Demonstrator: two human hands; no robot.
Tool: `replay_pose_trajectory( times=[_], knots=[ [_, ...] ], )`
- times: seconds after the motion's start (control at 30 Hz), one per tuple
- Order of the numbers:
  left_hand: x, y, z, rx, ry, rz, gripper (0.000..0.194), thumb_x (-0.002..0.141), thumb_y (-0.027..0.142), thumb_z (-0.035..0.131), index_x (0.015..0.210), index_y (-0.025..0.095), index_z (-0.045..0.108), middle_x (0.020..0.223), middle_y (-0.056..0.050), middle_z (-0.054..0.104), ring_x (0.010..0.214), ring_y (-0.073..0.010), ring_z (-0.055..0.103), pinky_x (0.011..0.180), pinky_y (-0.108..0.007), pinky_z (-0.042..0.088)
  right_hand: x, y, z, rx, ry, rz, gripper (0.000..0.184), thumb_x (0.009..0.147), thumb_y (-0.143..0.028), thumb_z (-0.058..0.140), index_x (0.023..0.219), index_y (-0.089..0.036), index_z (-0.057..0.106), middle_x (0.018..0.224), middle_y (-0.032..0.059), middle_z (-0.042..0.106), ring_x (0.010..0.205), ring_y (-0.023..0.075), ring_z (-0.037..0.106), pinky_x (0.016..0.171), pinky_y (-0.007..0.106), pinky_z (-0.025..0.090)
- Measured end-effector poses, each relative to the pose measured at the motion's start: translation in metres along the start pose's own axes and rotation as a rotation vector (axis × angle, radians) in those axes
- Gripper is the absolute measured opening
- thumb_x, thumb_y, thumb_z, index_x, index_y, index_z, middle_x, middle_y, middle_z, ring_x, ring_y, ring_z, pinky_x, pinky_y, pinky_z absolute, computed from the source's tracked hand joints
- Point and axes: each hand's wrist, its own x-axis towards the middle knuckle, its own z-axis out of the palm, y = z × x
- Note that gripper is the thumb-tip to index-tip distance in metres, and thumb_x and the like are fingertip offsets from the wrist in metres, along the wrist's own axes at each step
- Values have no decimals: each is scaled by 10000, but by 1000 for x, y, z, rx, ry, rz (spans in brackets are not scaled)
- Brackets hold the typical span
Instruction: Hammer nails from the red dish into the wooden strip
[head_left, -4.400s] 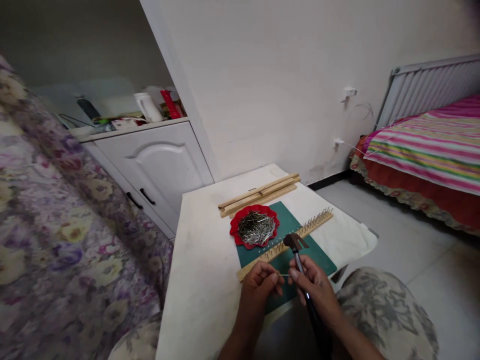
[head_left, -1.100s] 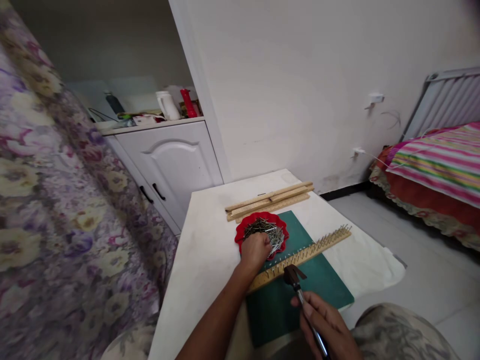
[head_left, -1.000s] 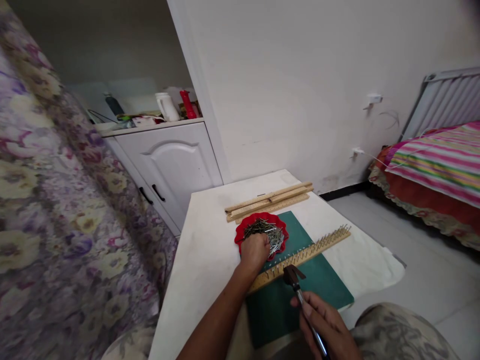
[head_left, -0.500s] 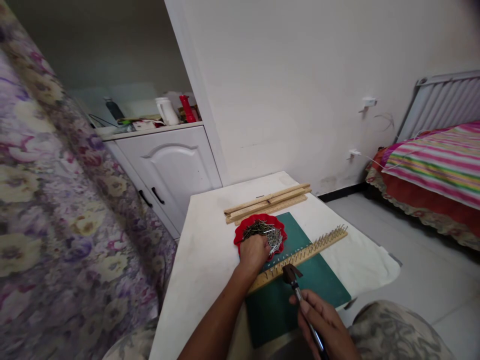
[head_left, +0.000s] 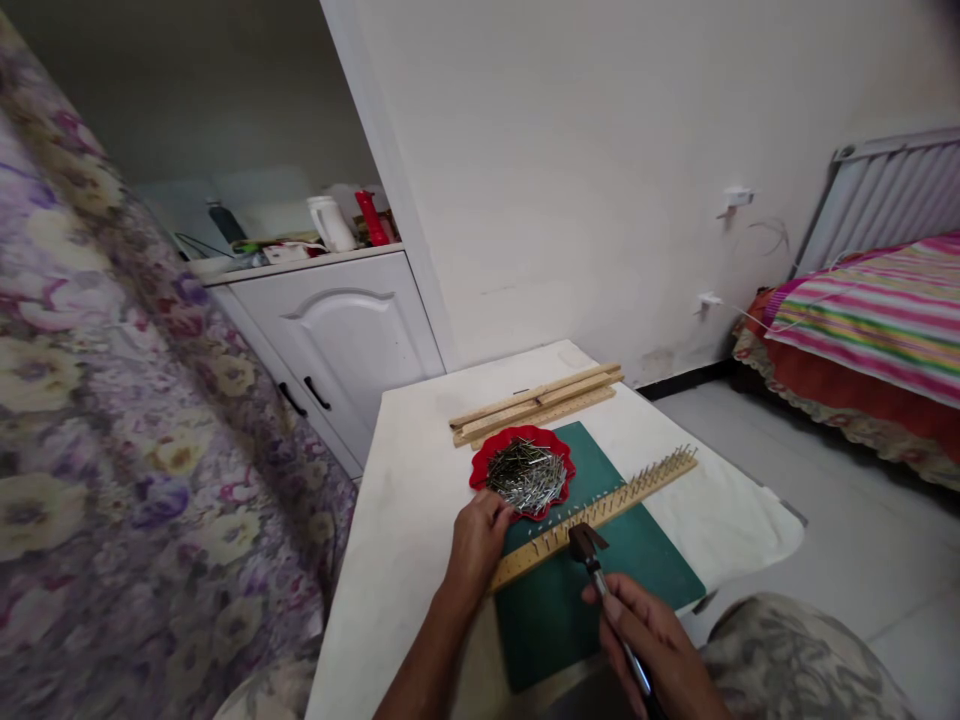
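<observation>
My left hand is at the near left rim of a red scalloped bowl. Its thumb and fingers are pinched together; what lies between them is too small to make out. Loose nails fill the bowl. In my right hand is a claw hammer, gripped by the handle, its dark head close to the near edge of a wooden strip. Rows of nails stand up from the strip over much of its length, some leaning. Toward its left end the strip shows small holes. It lies across a green mat.
More wooden strips lie together at the back of the white table. A floral curtain hangs at the left. Behind the table are a white cabinet and a wall; a bed stands at the right.
My left hand has come out of the nails in the bowl and moved left and toward me, fingers pinched. My right hand and the hammer have barely moved.
</observation>
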Motion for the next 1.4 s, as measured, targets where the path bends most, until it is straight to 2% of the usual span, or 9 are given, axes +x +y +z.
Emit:
replay_pose_trajectory(
  times=[0.27, 0.47, 0.67, 0.77, 0.9, 1.0, 1.1, 1.23, 1.4],
  knots=[
    [8, -29, -3, -154, 63, -4, 152, 778, 201, 469, 656, 180, 558, 737, 7, 574, 697, -120, 539, 665, -214, 404, -3, -3, -1, -42, -3, 7, 406, 801, -555, 513, 911, -164, 492, 445, -87, 479, 257, 22, 311, 281, 127, 188],
    [23, -53, -6, -332, 22, -4, 143, 707, 154, 461, 707, 169, 603, 710, 19, 535, 634, -96, 490, 591, -183, 376, -4, -1, -1, -35, -10, 17, 401, 809, -552, 506, 918, -167, 483, 449, -85, 481, 274, 21, 321, 295, 123, 208],
    [34, -64, -9, -357, -31, 33, 180, 663, 119, 451, 705, 156, 622, 693, 16, 540, 597, -90, 459, 563, -184, 353, -1, 3, 0, -22, -18, 14, 419, 803, -557, 511, 936, -161, 480, 443, -87, 478, 262, 14, 299, 286, 122, 178],
    [34, -56, -16, -318, -36, 54, 182, 681, 117, 463, 730, 171, 629, 743, 5, 559, 641, -106, 488, 601, -203, 372, -1, 4, 0, -17, -18, 15, 420, 801, -556, 515, 942, -162, 479, 448, -86, 481, 265, 15, 300, 285, 121, 182],
    [28, -32, -20, -114, 69, 76, 159, 788, 190, 467, 827, 196, 621, 854, -22, 562, 758, -138, 525, 694, -240, 398, -2, 6, 0, -16, -22, 12, 416, 804, -556, 513, 925, -160, 476, 439, -88, 473, 271, 19, 304, 284, 118, 188],
    [27, -12, -14, -3, -71, 141, 132, 807, 222, 499, 830, 204, 627, 861, -26, 577, 819, -150, 540, 731, -242, 405, -2, 5, 0, -9, -38, 16, 422, 802, -560, 510, 933, -160, 473, 442, -88, 477, 268, 22, 301, 278, 122, 192],
    [31, -1, -6, 161, -204, 125, 104, 794, 226, 535, 831, 207, 631, 891, -26, 593, 873, -160, 541, 743, -239, 398, -2, 4, 1, -14, -38, 20, 423, 798, -558, 519, 936, -161, 474, 450, -84, 485, 273, 22, 307, 282, 125, 188],
    [38, 2, -2, 274, -264, 85, 111, 771, 170, 524, 776, 201, 631, 866, -21, 598, 798, -145, 553, 667, -229, 379, -3, 4, -1, -13, -26, -3, 413, 804, -552, 517, 924, -159, 481, 437, -88, 472, 274, 16, 287, 290, 128, 160],
    [40, 5, -5, 316, -274, 68, 131, 779, 168, 494, 742, 187, 618, 873, -36, 592, 778, -148, 558, 623, -230, 361, -5, 6, -2, 2, -18, 6, 412, 797, -552, 525, 924, -162, 482, 435, -91, 464, 274, 15, 278, 292, 129, 152]
  ],
)
